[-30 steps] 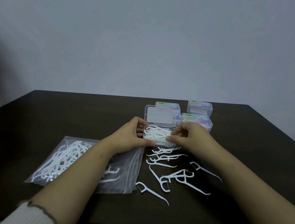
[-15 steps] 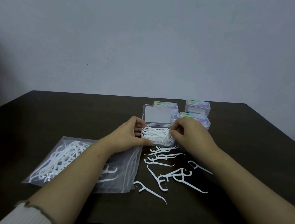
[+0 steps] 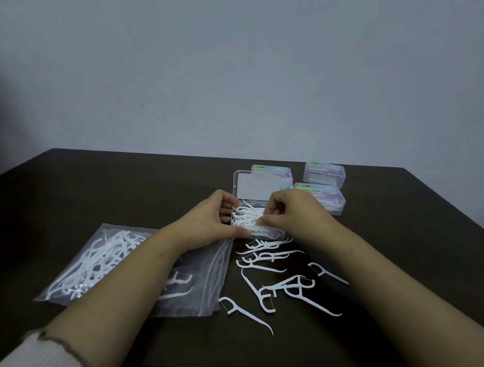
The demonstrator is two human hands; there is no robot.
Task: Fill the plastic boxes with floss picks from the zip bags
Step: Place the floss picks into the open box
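At frame centre our left hand (image 3: 211,220) clasps the open box (image 3: 257,212) by its side; our right hand (image 3: 294,216) pinches picks (image 3: 248,218) inside.

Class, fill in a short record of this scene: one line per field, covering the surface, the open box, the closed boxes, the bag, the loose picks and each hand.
Surface: dark table
Open box: clear, lid raised, floss picks inside
Closed boxes: three behind and right of it, e.g.
Zip bag: lying flat at left, picks inside
Loose picks: scattered in front of the open box
Left hand: against the box's left side
Right hand: fingers pinching picks over the box
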